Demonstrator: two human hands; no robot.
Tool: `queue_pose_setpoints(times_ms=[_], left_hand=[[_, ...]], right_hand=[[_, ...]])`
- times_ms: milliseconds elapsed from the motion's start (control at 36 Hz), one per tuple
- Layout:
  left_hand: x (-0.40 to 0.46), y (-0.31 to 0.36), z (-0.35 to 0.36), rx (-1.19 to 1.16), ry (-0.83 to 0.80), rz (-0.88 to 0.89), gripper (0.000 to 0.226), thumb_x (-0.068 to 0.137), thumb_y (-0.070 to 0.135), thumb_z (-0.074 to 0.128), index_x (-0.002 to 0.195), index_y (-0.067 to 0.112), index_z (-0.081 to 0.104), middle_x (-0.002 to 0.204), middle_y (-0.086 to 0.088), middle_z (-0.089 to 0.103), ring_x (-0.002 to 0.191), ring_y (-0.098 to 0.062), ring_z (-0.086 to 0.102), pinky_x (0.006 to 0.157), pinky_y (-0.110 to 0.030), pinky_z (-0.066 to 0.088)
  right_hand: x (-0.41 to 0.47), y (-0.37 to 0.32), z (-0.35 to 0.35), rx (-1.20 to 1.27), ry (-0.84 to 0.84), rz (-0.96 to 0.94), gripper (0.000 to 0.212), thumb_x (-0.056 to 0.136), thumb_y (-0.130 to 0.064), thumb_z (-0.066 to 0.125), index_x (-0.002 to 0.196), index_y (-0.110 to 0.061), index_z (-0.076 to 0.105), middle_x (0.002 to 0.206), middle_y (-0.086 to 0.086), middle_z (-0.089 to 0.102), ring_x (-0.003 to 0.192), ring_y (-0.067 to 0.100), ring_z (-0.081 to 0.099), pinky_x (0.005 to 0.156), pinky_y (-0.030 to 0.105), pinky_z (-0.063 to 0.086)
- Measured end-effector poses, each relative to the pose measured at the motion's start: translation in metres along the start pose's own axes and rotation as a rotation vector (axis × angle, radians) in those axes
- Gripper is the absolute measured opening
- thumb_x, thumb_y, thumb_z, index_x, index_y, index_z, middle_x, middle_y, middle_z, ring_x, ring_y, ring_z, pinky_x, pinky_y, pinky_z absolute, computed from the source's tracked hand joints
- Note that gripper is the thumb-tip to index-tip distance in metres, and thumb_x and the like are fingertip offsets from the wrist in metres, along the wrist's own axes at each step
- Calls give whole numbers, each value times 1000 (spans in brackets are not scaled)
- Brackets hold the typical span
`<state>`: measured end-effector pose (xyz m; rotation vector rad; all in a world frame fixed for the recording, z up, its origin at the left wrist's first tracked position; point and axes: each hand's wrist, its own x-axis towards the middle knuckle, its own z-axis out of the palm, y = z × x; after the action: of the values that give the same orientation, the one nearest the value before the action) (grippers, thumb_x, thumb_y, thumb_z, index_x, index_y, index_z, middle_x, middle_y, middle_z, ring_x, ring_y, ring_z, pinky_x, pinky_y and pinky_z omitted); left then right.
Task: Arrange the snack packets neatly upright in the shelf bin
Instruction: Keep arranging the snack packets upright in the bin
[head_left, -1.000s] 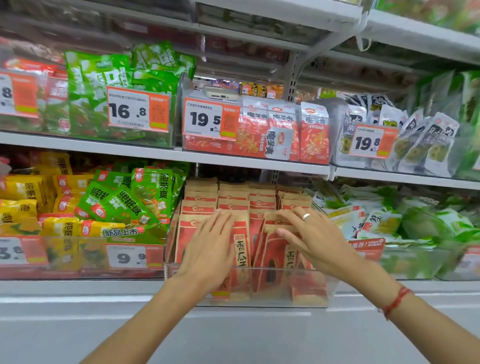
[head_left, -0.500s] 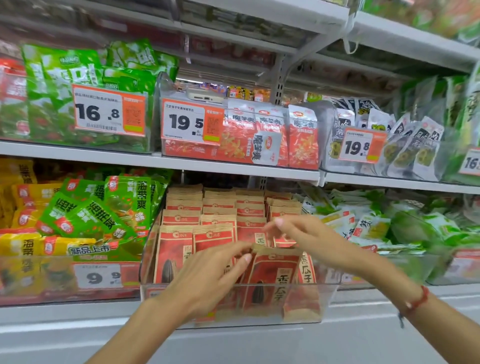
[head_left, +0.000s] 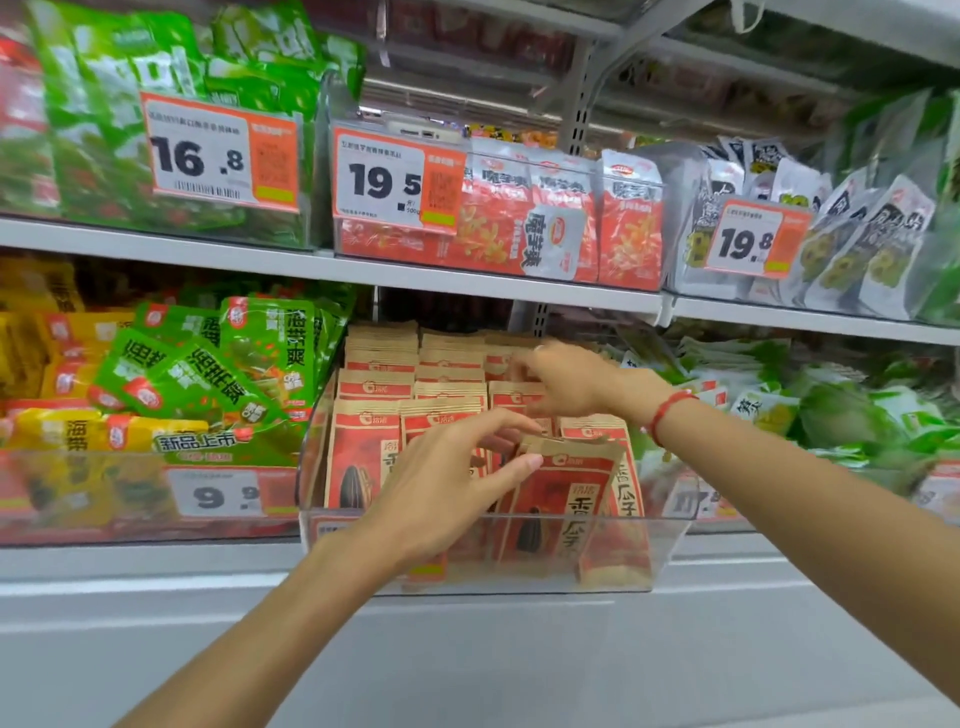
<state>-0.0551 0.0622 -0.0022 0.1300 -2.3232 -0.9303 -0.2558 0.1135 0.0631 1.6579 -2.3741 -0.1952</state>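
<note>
— Since these snack packets (head_left: 566, 499) are light, crinkly paper pouches, where do you take hold?
— At the stiff sealed top. Your left hand (head_left: 447, 488) pinches the near packet's top edge in the clear shelf bin (head_left: 363, 525); your right hand (head_left: 563, 382), fingers curled, grips packets farther back.

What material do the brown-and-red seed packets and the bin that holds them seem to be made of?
The brown-and-red sunflower seed packets look like matte kraft paper: dull tan top edges without glare, though an inner lining cannot be seen. The clear front bin appears to be rigid transparent plastic, possibly acrylic: the packets show through its wall and its rim catches light. The left hand pinches one packet's top.
</note>
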Motion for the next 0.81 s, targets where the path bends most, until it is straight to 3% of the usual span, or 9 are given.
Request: queue_pose_setpoints(times_ms=[83, 222, 361, 556, 667, 806], left_hand=[[0, 0, 0, -28, 6, -11, 22, 87, 45, 64, 108, 47, 62, 101, 24, 68, 100, 10, 59, 86, -35, 56], [0, 1, 2, -11, -2, -49, 24, 86, 48, 63, 109, 46, 61, 101, 25, 67, 100, 9, 59, 85, -36, 56], [4, 16, -1, -79, -31, -193, 26, 85, 46, 66, 111, 43, 63, 103, 24, 64, 101, 10, 57, 87, -28, 49], [-8, 30, -15, -93, 103, -272, 30, 82, 46, 70, 110, 39, 61, 105, 27, 63, 100, 7, 59, 90, -34, 54], [-25, 37, -38, -16, 269, -276, 25, 87, 35, 67, 110, 39, 59, 112, 21, 65, 100, 7, 59, 88, -32, 54], [-53, 54, -51, 9, 353, -210, 45, 84, 43, 67, 126, 40, 49, 120, 24, 52, 114, -2, 51, 100, -37, 46]], right_hand=[[-9, 6, -11, 216, -38, 1, 26, 78, -21, 75, 88, -27, 52, 90, -5, 61, 89, 17, 60, 78, 33, 48], [-32, 9, -10, 275, 31, -19, 20, 83, -18, 72, 95, -29, 61, 104, -6, 67, 102, 13, 62, 88, 37, 51], [-65, 11, -20, 399, 420, 59, 16, 87, -15, 68, 99, -25, 67, 96, -15, 69, 94, 5, 64, 83, 41, 54], [-107, -16, -31, 342, 1008, 63, 20, 87, -8, 67, 106, -14, 69, 95, 1, 71, 88, 21, 65, 75, 39, 54], [-122, -37, -42, 392, 1204, 15, 21, 87, -4, 66, 107, -7, 68, 97, -3, 67, 89, 17, 63, 78, 28, 51], [-145, -73, -47, 510, 1413, 5, 23, 89, -3, 64, 112, -6, 64, 103, -7, 59, 92, 14, 60, 86, 21, 49]])
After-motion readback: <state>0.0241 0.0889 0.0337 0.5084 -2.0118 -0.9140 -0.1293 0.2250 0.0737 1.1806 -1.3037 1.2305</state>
